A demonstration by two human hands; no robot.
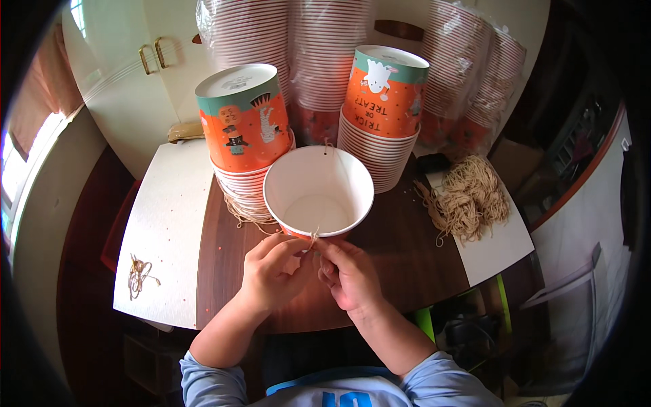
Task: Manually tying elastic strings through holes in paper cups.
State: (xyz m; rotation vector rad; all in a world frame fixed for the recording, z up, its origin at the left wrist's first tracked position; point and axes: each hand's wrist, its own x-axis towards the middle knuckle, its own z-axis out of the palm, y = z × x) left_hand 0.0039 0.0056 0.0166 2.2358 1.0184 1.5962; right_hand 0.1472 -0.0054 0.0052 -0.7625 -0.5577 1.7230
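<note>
Near stacked buckets [244, 125] and twine [475, 200], left fingers [279, 252] and right fingers [338, 253] pinch string [314, 236] at an open bucket [320, 193].

The left hand [270, 278] and right hand [354, 277] meet at the near rim of an open, white-lined paper bucket [298, 183], their fingers [277, 254] pinching a thin tan string [315, 236]. Behind it on the brown-and-white surface [230, 298] stand a left stack [244, 136] and a right stack [383, 102] of upside-down orange buckets. A tangled string heap [478, 197] lies right, a small string bundle [140, 278] left.
</note>
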